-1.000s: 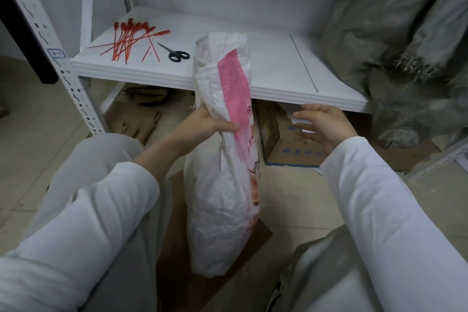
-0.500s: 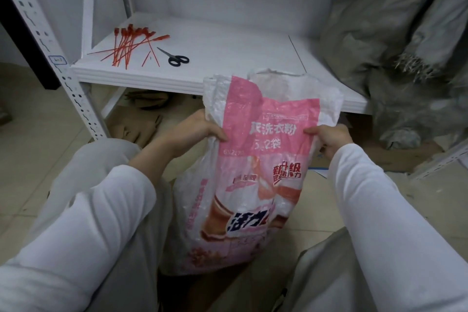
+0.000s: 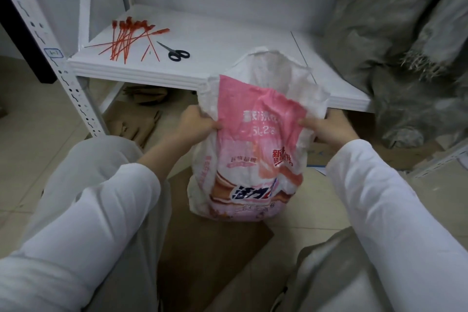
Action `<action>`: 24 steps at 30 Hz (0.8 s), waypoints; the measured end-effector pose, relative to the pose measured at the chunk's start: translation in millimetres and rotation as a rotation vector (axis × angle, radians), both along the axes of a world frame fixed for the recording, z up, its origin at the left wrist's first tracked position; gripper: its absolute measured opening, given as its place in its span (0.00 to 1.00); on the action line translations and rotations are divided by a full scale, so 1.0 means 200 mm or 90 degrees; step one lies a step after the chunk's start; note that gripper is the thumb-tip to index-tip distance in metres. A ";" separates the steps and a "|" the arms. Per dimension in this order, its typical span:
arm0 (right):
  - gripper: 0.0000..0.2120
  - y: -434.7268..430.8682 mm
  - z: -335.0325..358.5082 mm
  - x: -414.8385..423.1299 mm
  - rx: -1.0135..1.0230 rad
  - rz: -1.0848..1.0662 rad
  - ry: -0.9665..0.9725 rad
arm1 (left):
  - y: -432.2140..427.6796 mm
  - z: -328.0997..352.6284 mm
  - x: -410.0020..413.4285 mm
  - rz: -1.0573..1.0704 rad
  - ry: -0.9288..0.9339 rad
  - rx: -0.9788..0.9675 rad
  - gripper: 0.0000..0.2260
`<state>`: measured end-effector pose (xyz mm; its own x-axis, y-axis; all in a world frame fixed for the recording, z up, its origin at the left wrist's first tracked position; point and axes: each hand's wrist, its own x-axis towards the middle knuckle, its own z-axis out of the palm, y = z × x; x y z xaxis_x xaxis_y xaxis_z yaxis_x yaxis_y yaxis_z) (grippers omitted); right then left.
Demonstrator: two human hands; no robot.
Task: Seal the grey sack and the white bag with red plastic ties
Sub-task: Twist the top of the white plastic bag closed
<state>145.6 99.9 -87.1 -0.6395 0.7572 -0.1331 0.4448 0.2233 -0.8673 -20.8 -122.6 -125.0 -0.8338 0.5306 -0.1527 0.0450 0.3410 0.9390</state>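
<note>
We hold the white bag [image 3: 253, 159] upright between our knees, its base resting on a flat sheet of brown cardboard [image 3: 228, 248] that lies on the tiled floor [image 3: 38, 159]. The bag has a pink printed front that faces us, and its mouth gapes at the top, the rim crumpled and uneven, just in front of the edge of the white shelf [image 3: 228, 40].

Our left hand [image 3: 196, 123] takes the bag's left edge a little below the mouth. Its grip is pinched on the fabric, with the thumb lying on the pink front and the fingers behind. Our right hand [image 3: 326, 128] takes the right edge at about the same height, its grip closed on a fold of the fabric, thumb forward. How the fingers lie behind the bag we cannot tell. Both arms are in white sleeves.

The red ties [image 3: 126, 38] lie in a loose bundle on the left part of the shelf, well apart from the bag, with one or two strays beside them. Black-handled scissors [image 3: 176, 52] lie just to the right of the ties.

The grey sack [image 3: 405, 45] slumps at the right end of the shelf, rumpled, with a frayed edge showing, well apart from both hands.

A perforated white post [image 3: 50, 53] carries the shelf at the left.
</note>
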 end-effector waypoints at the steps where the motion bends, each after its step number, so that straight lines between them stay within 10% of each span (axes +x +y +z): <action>1: 0.10 0.01 -0.01 0.01 0.021 0.037 -0.058 | 0.01 -0.01 0.01 -0.012 0.023 -0.034 0.24; 5: 0.21 0.03 0.00 0.04 0.057 0.042 -0.092 | 0.03 -0.01 0.01 -0.011 0.064 -0.067 0.19; 16: 0.12 0.05 0.02 0.07 -0.013 -0.093 0.128 | 0.01 -0.01 -0.05 0.160 0.154 -0.056 0.09; 24: 0.04 -0.16 -0.08 -0.02 -0.088 0.003 0.084 | 0.06 -0.02 0.09 -0.073 0.069 -0.073 0.07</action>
<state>141.3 68.5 -103.1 -0.6618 0.7343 -0.1510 0.3250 0.0995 -0.9405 -2.6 -111.4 -128.2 -0.7837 0.6072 -0.1307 0.1879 0.4324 0.8819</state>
